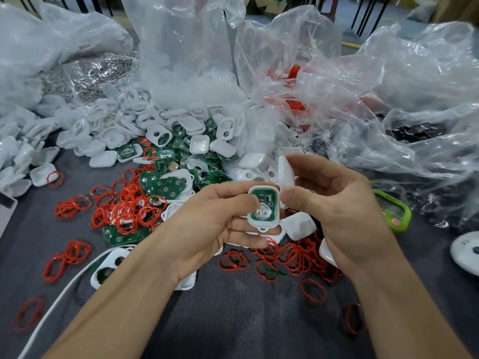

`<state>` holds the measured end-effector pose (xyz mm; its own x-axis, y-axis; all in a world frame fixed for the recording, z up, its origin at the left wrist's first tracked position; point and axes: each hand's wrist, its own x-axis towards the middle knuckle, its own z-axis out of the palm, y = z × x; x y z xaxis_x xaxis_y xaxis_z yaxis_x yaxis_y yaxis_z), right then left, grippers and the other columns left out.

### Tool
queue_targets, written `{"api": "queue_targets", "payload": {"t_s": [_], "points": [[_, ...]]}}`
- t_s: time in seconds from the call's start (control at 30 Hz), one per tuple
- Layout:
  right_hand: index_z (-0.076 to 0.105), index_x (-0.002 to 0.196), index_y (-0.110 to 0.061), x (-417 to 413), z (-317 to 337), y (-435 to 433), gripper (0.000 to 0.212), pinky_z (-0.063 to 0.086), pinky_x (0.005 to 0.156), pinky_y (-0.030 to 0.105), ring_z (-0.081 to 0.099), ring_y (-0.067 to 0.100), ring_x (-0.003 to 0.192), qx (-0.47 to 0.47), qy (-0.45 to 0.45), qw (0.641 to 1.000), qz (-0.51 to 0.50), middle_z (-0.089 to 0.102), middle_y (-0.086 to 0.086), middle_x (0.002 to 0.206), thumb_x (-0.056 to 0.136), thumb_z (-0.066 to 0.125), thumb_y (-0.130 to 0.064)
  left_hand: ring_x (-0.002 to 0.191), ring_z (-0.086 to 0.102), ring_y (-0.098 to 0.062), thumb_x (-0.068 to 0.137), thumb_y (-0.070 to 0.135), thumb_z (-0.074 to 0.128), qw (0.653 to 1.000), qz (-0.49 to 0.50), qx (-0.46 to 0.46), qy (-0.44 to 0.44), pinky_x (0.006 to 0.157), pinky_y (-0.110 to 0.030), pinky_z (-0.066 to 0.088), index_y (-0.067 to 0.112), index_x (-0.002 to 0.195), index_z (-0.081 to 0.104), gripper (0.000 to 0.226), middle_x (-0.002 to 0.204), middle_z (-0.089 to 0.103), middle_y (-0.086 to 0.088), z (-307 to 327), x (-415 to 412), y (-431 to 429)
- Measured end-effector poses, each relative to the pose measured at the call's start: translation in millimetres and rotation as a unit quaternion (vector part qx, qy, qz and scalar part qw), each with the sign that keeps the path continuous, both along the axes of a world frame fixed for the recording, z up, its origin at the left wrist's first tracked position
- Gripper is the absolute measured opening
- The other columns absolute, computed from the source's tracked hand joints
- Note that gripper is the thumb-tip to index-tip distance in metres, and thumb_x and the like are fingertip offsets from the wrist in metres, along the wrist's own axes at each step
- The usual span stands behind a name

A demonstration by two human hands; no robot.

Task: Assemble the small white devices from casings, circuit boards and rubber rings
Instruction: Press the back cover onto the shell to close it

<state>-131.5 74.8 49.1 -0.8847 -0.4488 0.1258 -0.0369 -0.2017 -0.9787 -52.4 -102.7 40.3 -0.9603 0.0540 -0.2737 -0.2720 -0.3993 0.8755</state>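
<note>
My left hand [215,224] holds a white casing half [263,207] with a green circuit board seated inside it, face up. My right hand [334,203] holds a white casing lid [285,169] on edge, just above and right of that half; its thumb touches the casing's right side. Loose white casings [160,136], green circuit boards [166,185] and red rubber rings [124,208] lie heaped on the dark table behind and below my hands.
Crumpled clear plastic bags [363,99] tower at the back and right, one holding red rings. A green-framed device [394,211] and a round white object [466,252] lie at the right. A white cable [59,301] crosses the lower left.
</note>
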Motion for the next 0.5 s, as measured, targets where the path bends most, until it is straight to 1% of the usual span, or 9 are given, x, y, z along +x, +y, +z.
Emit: {"api": "queue_targets", "payload": {"t_s": [0.1,0.2,0.23,0.33,0.43,0.5], "points": [[0.082,0.103,-0.027,-0.1,0.4,0.7,0.048,0.059,0.072,0.024,0.074,0.015,0.088,0.004,0.002,1.0,-0.002,0.079,0.005,0.101,0.056,0.092,-0.026,0.085,0.078,-0.031,0.092,0.005,0.062,1.0,-0.002,0.003,0.0,0.06,-0.031,0.063,0.01,0.112,0.078,0.026,0.109,0.075,-0.024,-0.3,0.2,-0.9],[0.082,0.104,-0.026,-0.9,-0.1,2.3,0.048,0.059,0.073,0.025,0.073,0.019,0.087,0.016,0.004,1.0,-0.009,0.079,0.006,0.101,0.059,0.094,-0.018,0.089,0.077,-0.033,0.092,0.011,0.058,1.0,-0.002,0.011,-0.006,0.062,-0.033,0.063,0.01,0.116,0.076,0.03,0.112,0.074,-0.025,-0.5,-0.5,-2.2],[0.081,0.105,-0.025,-1.4,-0.7,2.8,0.046,0.059,0.073,0.026,0.072,0.02,0.088,0.018,0.002,1.0,-0.013,0.079,0.006,0.102,0.061,0.091,-0.016,0.091,0.077,-0.034,0.095,0.011,0.056,1.0,-0.005,0.013,-0.007,0.063,-0.034,0.063,0.009,0.118,0.075,0.03,0.114,0.074,-0.026,-1.0,-0.9,-2.6],[0.081,0.106,-0.023,-2.1,-1.5,4.4,0.045,0.059,0.075,0.027,0.072,0.022,0.089,0.018,-0.002,1.0,-0.019,0.079,0.007,0.103,0.063,0.089,-0.015,0.096,0.076,-0.033,0.104,0.013,0.044,1.0,-0.018,0.015,-0.01,0.066,-0.034,0.063,0.011,0.124,0.072,0.034,0.117,0.073,-0.024,-2.2,-1.1,-3.5],[0.082,0.102,-0.028,-2.1,-1.6,4.5,0.044,0.057,0.071,0.023,0.069,0.013,0.084,0.03,0.026,0.999,-0.024,0.079,0.002,0.1,0.062,0.088,-0.012,0.098,0.076,-0.031,0.107,0.023,0.042,0.999,-0.031,0.034,-0.019,0.069,-0.034,0.063,0.014,0.121,0.074,0.036,0.119,0.073,-0.023,-1.3,-1.2,-3.5],[0.081,0.101,-0.034,-1.4,-1.4,4.0,0.047,0.057,0.07,0.023,0.068,0.009,0.084,0.063,0.064,0.995,-0.031,0.079,-0.002,0.099,0.06,0.089,-0.012,0.1,0.075,-0.032,0.104,0.031,0.047,0.998,-0.039,0.045,-0.022,0.07,-0.034,0.063,0.014,0.125,0.072,0.037,0.12,0.072,-0.024,-0.6,-1.5,-3.6]]}}
